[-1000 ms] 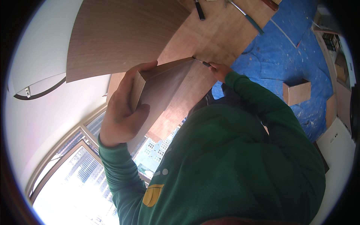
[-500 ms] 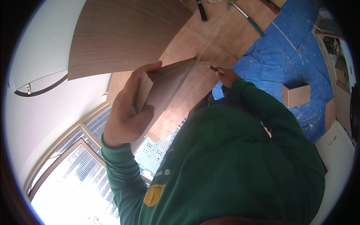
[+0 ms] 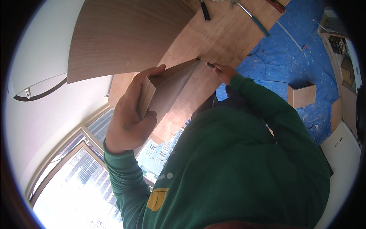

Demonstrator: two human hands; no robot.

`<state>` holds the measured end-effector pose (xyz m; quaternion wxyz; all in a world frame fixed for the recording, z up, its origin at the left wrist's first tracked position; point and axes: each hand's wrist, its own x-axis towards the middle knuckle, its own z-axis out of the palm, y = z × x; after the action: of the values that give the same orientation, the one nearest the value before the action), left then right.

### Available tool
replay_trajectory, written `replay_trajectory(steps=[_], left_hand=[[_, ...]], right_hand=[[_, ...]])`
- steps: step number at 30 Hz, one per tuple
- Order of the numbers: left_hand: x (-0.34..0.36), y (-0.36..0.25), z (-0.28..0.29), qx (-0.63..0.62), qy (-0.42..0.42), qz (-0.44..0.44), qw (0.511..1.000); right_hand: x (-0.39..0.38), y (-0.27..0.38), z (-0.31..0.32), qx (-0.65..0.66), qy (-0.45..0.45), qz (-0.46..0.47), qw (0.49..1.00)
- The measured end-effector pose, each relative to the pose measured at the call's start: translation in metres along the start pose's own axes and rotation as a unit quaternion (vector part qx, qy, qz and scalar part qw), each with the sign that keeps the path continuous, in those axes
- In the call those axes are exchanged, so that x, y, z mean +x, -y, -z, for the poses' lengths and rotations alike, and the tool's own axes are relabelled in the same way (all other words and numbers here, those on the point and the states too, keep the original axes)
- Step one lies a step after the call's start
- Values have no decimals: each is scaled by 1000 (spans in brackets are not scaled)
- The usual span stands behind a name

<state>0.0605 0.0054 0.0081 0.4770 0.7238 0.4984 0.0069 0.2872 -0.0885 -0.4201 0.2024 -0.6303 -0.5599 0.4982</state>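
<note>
My left hand is closed round the near end of a long wooden board, which tilts up from the wooden worktop. Its thumb lies on one side and its fingers reach over the other. At the board's far end, my right hand grips a slim tool with a dark handle. The tool's thin pale tip points at that far corner, close to it or touching; its exact kind is too small to tell.
A large wood-grain panel stands at the upper left. On the worktop's far part lie a black handle, a hammer and a red-brown tool. An open wooden box sits on blue floor sheeting. A window is at lower left.
My right hand has moved left with the slim tool, bringing its tip closer to the board's far corner. My left hand and the board have barely moved.
</note>
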Motion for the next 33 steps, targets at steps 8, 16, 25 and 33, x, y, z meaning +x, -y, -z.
replay_trajectory(steps=[8,16,25,33], left_hand=[[-2,4,-2,16,0,-21,1000],[-3,3,1,5,-2,-13,1000],[-4,-1,0,-21,11,11,1000],[-3,4,2,-25,17,-14,999]], right_hand=[[0,3,-8,15,2,-30,999],[-28,1,9,-28,29,-42,998],[-31,9,15,10,24,-60,998],[-17,29,17,20,13,-35,999]])
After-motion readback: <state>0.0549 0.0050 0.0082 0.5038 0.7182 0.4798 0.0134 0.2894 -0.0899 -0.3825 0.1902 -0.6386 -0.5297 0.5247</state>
